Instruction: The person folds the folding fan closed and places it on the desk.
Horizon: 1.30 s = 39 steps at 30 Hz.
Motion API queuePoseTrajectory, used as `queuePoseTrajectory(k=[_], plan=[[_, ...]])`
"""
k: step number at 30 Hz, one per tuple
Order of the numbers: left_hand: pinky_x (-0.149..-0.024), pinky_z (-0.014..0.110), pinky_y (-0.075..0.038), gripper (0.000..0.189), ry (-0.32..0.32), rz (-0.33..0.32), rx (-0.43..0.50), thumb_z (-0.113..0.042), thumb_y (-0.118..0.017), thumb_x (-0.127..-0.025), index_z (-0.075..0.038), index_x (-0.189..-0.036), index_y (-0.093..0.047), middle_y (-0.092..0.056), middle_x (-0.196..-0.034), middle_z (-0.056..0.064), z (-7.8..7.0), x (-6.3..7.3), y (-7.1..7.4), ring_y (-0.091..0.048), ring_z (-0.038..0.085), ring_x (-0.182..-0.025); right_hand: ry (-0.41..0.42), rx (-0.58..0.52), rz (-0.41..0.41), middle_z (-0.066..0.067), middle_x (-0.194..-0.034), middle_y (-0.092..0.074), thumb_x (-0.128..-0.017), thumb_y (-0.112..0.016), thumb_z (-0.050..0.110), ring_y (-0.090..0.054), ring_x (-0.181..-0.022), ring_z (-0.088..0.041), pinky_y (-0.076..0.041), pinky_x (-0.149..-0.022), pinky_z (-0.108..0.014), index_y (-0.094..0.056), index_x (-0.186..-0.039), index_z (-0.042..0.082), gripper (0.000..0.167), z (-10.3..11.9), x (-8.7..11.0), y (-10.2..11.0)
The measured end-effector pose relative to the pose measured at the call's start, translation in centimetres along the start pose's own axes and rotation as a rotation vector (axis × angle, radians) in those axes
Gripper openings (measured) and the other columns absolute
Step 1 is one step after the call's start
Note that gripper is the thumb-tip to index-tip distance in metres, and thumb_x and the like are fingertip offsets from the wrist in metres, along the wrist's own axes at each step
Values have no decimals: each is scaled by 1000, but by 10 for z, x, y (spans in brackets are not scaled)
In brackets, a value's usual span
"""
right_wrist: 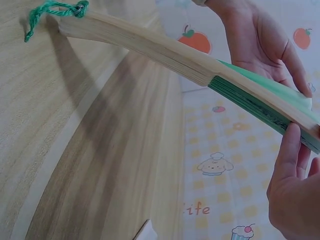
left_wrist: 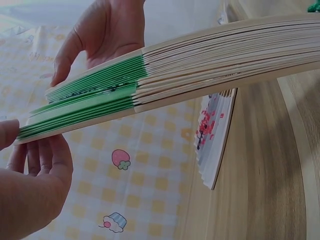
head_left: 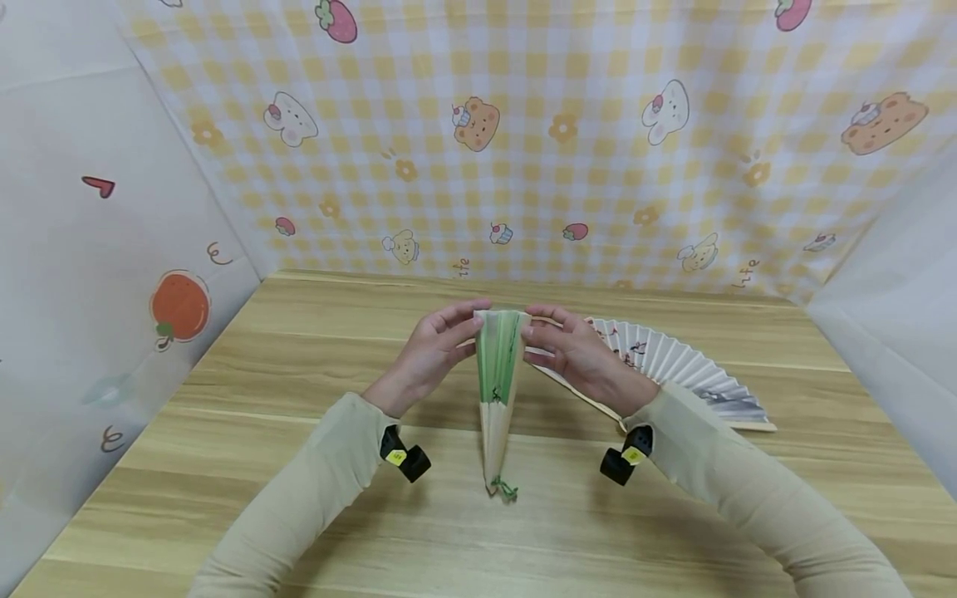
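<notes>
A green folding fan (head_left: 497, 353), slightly spread, stands with its wide end raised and its wooden pivot end low near the table. At its upper left side, my left hand (head_left: 434, 340) pinches one outer rib between thumb and fingers. My right hand (head_left: 576, 345) pinches the opposite outer rib at the same height. In the left wrist view, green pleats (left_wrist: 100, 85) show between the pale wooden ribs. A knotted green cord (right_wrist: 57, 12) hangs from the pivot end in the right wrist view.
Behind my right hand lies an opened white fan (head_left: 673, 365) with printed red blossoms, partly hidden by that arm. The wooden table (head_left: 299, 374) meets a yellow checked cloth (head_left: 523, 183) at the back. White cloth (head_left: 112, 249) hangs at the left side.
</notes>
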<state>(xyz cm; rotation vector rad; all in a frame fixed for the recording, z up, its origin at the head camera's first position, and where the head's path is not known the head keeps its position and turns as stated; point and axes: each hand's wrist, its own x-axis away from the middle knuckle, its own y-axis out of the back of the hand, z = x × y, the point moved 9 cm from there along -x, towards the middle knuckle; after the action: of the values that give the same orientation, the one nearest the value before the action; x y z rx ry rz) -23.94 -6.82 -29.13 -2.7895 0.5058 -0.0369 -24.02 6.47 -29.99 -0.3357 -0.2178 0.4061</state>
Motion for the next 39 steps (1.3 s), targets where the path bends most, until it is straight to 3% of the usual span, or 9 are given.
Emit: queuePoseTrajectory(k=[27,39], plan=[[-85,30,-43,40,16,9,10,-2,-50,-88,4,-126,-41,-51,-104,3,4,1,-4,-51,13,-92,-4,14,41,-5,-99,-54,-89,-49,2,-57,-88,-14,-47,-81,-30,-46,-113,6,25,-4,1,-8],[-81,28,-44,39,-6,21,9,1,-52,-85,2,-123,-45,-52,-105,3,4,1,-6,-50,13,-92,-5,40,54,-5,-104,-51,-89,-50,4,-54,-91,-14,-46,-83,-30,-44,-116,5,28,-5,1,-9]])
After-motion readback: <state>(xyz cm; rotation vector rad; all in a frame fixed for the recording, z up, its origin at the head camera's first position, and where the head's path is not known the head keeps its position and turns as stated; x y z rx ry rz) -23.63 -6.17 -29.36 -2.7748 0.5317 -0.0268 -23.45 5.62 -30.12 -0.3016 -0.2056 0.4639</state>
